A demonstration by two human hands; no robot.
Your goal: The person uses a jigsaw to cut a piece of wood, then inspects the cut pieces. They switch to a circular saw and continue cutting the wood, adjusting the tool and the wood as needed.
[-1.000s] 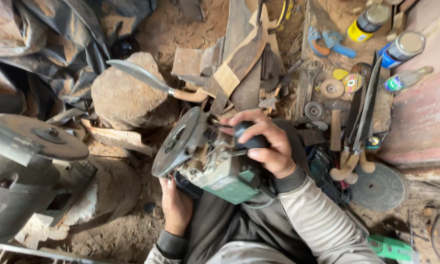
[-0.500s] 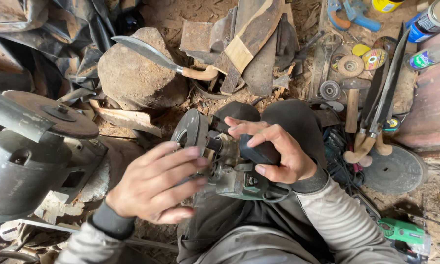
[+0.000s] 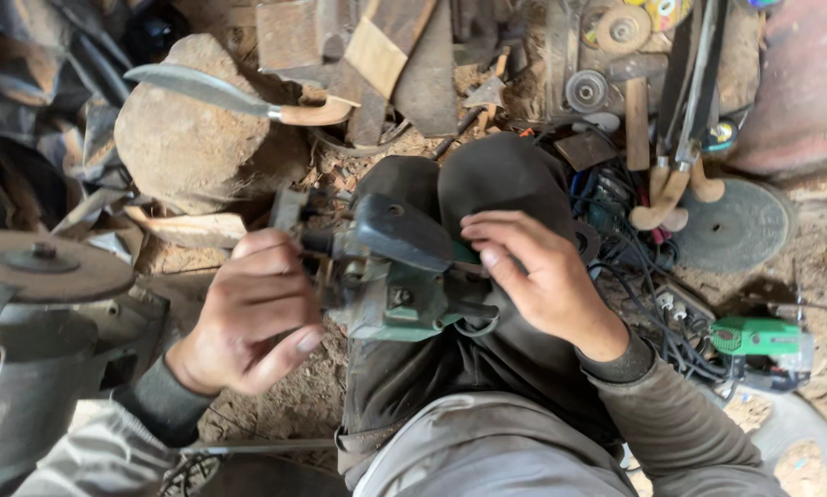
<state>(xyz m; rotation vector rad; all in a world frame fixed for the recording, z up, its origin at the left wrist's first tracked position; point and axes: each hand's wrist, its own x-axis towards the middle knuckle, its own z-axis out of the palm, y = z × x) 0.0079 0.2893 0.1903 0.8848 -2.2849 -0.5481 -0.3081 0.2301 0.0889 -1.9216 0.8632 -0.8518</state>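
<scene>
While the person sits on the dirt floor with knees drawn up, a green-and-grey angle grinder rests across the lap at frame centre, so the legs carry its weight and both hands are free to work on it. Left hand, at 9 o'clock of the tool, is curled closed with fingers pinched on the head end, where the disc guard sits edge-on; exactly what the fingertips grip is hidden by the knuckles. Right hand, at 3 o'clock, lies flat and half open over the rear body, fingers spread and pressing down, steadying the tool rather than wrapping it. Black side handle housing points up toward 12. Beyond the knees at 11 o'clock, a curved knife with a pale handle lies on top of a rounded stone, up out of the dust and near to reach. At 9 o'clock, a bench grinder with a flat grey wheel stands just beside the left arm. Scrap wood pieces pile at 12. At 2 o'clock, worn abrasive discs, a hammer and wooden-handled tools lie beside a large grey disc. A second green power tool sits at 4 o'clock among tangled black cables.
</scene>
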